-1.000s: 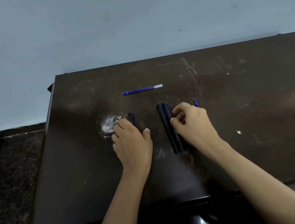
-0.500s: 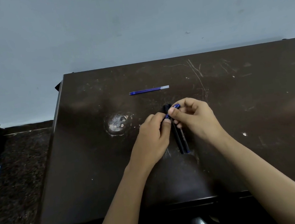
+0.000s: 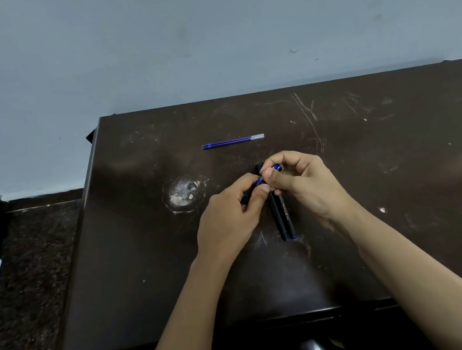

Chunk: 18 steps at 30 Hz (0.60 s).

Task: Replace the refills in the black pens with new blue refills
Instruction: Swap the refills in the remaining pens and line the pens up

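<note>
Head view, centre of the frame: left hand [image 3: 229, 218] curled around the near end of a pen [image 3: 258, 183], thumb and forefinger pinching its blue-banded barrel; right hand [image 3: 304, 186] just above and to the right, fingertips pinched on the far, blue-tipped end [image 3: 277, 167] of the same pen, both hands nearly touching. Looks like the unscrewing or pulling-apart stage on one pen, though the joint itself hidden under the fingers. Best done by locking the left grip and turning only with the right fingertips, keeping both halves in line so the thin refill inside neither bends nor springs out; worth holding low over the table [image 3: 399, 183] so a loose part drops a short way. Directly below the hands, two more black pens [image 3: 283, 218] lying side by side and touching, running toward the lower centre, partly covered at their upper ends by the right hand. Further up, above and left of the hands, blue refills [image 3: 233, 141] lying crosswise and well apart from everything else, clear ends to the right; seemingly two together, hard to count. Left of the hands, a worn pale patch [image 3: 182, 193] in the table surface.
</note>
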### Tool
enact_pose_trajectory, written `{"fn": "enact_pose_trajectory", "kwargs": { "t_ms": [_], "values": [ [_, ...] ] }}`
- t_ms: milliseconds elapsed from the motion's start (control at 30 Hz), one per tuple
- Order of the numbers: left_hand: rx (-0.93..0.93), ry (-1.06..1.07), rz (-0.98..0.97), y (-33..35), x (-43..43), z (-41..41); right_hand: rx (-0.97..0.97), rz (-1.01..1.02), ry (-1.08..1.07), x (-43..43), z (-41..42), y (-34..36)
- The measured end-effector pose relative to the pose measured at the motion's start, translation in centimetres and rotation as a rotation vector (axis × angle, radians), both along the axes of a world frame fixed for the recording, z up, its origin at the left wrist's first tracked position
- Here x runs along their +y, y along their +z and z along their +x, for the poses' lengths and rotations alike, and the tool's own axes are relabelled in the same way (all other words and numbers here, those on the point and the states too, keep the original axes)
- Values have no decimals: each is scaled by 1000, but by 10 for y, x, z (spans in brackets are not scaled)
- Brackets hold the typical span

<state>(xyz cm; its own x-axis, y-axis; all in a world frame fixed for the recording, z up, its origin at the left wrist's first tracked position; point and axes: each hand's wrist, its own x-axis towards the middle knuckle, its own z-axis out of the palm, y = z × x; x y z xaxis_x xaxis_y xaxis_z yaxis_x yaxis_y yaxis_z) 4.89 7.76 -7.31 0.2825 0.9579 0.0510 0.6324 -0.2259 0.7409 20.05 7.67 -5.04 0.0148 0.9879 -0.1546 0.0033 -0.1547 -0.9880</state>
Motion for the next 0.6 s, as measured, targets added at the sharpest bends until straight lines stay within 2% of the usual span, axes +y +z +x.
{"fn": "enact_pose_trajectory", "kwargs": {
  "t_ms": [133,300,600],
  "values": [
    [61,31,62,0,-2,-2,22,7,-45,0,-1,2],
    [248,62,137,1,-2,-1,-89,62,-144,-5,-9,-3],
    [173,112,52,-2,-4,-1,-155,69,-214,-6,-13,-9]
  ]
}}
